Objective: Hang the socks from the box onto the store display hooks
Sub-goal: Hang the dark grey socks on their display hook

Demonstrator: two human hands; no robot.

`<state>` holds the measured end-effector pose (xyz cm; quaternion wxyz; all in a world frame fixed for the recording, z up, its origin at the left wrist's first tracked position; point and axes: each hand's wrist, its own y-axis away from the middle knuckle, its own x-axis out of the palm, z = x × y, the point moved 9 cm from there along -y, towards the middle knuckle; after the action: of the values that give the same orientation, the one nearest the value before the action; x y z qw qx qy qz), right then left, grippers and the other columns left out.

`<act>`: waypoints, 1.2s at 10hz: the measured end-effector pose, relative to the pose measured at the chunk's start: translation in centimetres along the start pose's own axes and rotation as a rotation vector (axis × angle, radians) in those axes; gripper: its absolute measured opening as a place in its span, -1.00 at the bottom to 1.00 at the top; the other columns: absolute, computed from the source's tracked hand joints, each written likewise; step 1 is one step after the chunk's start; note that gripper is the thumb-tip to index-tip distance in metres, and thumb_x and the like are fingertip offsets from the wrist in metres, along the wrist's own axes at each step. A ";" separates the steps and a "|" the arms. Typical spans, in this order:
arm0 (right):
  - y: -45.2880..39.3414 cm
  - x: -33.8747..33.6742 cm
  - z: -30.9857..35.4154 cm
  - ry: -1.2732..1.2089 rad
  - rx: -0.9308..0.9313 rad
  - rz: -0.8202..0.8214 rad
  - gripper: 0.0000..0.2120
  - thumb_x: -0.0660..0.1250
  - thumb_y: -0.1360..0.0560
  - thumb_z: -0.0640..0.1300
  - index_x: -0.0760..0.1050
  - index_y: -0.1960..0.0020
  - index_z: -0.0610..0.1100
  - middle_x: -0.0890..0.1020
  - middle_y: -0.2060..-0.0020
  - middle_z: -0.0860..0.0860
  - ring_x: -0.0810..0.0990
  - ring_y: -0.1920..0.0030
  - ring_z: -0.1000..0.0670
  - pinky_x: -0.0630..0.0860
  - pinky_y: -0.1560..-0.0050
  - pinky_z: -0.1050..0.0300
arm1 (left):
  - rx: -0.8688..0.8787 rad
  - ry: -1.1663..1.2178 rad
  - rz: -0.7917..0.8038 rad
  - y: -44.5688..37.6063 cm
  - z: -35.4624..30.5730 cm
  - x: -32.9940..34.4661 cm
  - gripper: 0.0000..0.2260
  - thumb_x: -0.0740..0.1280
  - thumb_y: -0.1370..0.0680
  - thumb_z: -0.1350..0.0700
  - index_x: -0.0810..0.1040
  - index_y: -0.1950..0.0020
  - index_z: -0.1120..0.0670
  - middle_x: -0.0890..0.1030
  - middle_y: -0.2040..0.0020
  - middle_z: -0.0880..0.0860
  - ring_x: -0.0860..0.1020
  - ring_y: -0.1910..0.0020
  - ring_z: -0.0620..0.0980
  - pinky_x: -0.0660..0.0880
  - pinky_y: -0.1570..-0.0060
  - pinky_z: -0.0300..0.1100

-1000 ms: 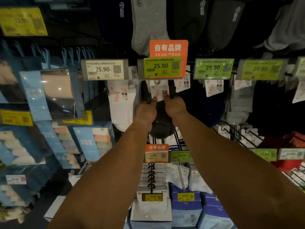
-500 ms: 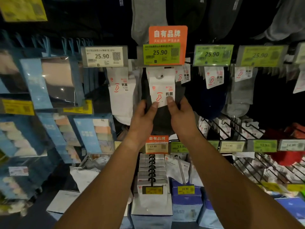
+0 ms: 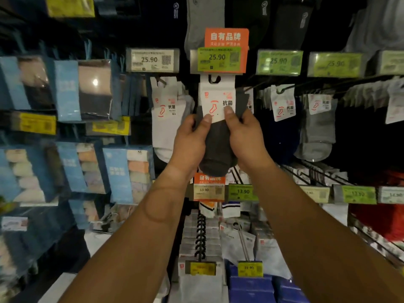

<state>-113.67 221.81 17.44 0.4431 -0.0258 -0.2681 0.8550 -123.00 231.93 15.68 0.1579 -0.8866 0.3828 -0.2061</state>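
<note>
Two hands, left hand (image 3: 189,141) and right hand (image 3: 244,136), pinch dark socks (image 3: 217,149).

Sock pack held before the display rack

The sock pack (image 3: 217,136) is held between left hand (image 3: 190,145) at 9 o'clock and right hand (image 3: 247,141) at 3 o'clock, under the price tag (image 3: 219,59) at 12 o'clock; boxed packs (image 3: 129,173) are hung at 9 o'clock.

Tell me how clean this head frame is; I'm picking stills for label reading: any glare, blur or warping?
Head view: dim store light; glare spot on the plastic-fronted pack at left; edges blurred and bowed by the wide lens; the right-hand price tags smear, while the card on the dark socks both hands grip reads fairly sharp.
</note>
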 end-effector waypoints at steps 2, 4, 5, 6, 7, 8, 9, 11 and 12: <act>-2.3 0.9 0.8 0.044 0.006 -0.026 -0.58 0.36 -0.39 0.19 0.62 -0.11 -0.06 0.71 -0.02 -0.02 0.69 -0.05 -0.04 0.60 -0.14 -0.14 | -0.017 0.072 -0.082 -1.1 -1.1 -0.4 -0.71 0.37 -0.62 0.07 0.57 -0.18 0.29 0.70 -0.09 0.20 0.67 -0.12 0.16 0.60 -0.18 0.15; -4.9 0.9 -2.4 0.075 0.116 -0.048 -0.61 0.35 -0.45 0.13 0.62 -0.12 -0.11 0.71 -0.01 -0.05 0.69 -0.03 -0.08 0.62 -0.11 -0.10 | -0.126 0.058 -0.037 -3.2 0.8 -0.4 -0.78 0.33 -0.65 0.09 0.61 -0.22 0.17 0.71 -0.09 0.14 0.70 -0.08 0.09 0.64 -0.10 0.01; -7.2 0.5 -3.8 0.172 0.161 -0.097 -0.59 0.34 -0.48 0.12 0.59 -0.17 -0.14 0.68 -0.05 -0.08 0.66 -0.06 -0.10 0.60 -0.14 -0.10 | -0.211 0.006 -0.041 -5.3 2.5 0.0 -0.87 0.32 -0.66 0.04 0.62 -0.10 0.05 0.71 -0.09 0.15 0.69 -0.06 0.12 0.64 -0.08 0.04; -10.3 0.6 -5.6 0.352 0.267 -0.103 -0.47 0.31 -0.52 0.17 0.54 -0.27 -0.22 0.63 -0.14 -0.15 0.60 -0.13 -0.18 0.56 -0.20 -0.12 | -0.366 -0.117 -0.086 -8.3 5.8 -0.4 -0.64 0.29 -0.64 -0.08 0.56 -0.34 0.10 0.68 -0.14 0.15 0.66 -0.09 0.15 0.62 -0.15 0.10; -11.9 1.0 -6.8 0.517 0.349 -0.058 -0.43 0.20 -0.61 0.18 0.45 -0.36 -0.28 0.56 -0.26 -0.22 0.53 -0.25 -0.25 0.48 -0.29 -0.13 | -0.480 -0.250 -0.105 -9.7 8.3 -1.4 -0.61 0.21 -0.68 -0.06 0.53 -0.38 0.16 0.64 -0.21 0.20 0.62 -0.15 0.19 0.58 -0.21 0.12; -11.5 1.2 -7.7 0.569 0.406 -0.029 -0.39 0.15 -0.62 0.22 0.44 -0.37 -0.28 0.53 -0.30 -0.22 0.51 -0.27 -0.24 0.45 -0.32 -0.11 | -0.508 -0.347 -0.110 -9.5 9.3 -1.9 -0.60 0.16 -0.71 0.01 0.46 -0.42 0.24 0.57 -0.32 0.22 0.56 -0.27 0.25 0.53 -0.28 0.10; -9.4 0.2 -8.7 0.738 0.447 0.039 -0.36 0.12 -0.62 0.23 0.43 -0.36 -0.32 0.52 -0.29 -0.24 0.50 -0.28 -0.24 0.45 -0.31 -0.05 | -0.597 -0.502 -0.041 -7.6 11.1 -2.0 -0.61 0.14 -0.72 0.07 0.42 -0.46 0.27 0.49 -0.42 0.26 0.48 -0.39 0.24 0.48 -0.34 0.09; -5.7 -4.1 -7.7 0.970 0.441 0.118 -0.32 0.30 -0.56 0.19 0.28 -0.42 -0.31 0.51 -0.26 -0.22 0.53 -0.22 -0.20 0.53 -0.11 0.02 | -0.696 -0.784 0.188 -4.1 11.2 1.4 -0.64 0.19 -0.70 0.04 0.51 -0.39 0.24 0.54 -0.36 0.21 0.52 -0.33 0.21 0.49 -0.18 -0.11; -3.8 -8.5 -4.6 1.050 0.377 0.085 -0.39 0.32 -0.55 0.16 0.33 -0.37 -0.28 0.51 -0.25 -0.24 0.53 -0.21 -0.23 0.53 -0.17 -0.07 | -0.573 -1.127 0.344 -3.2 9.4 5.7 -0.57 0.14 -0.69 -0.14 0.57 -0.29 0.15 0.60 -0.22 0.16 0.58 -0.16 0.14 0.51 -0.15 -0.13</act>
<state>-104.32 219.02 13.66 0.4792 -0.3791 0.1473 0.7778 -112.92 231.00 10.35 0.1228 -0.7919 0.4173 0.4285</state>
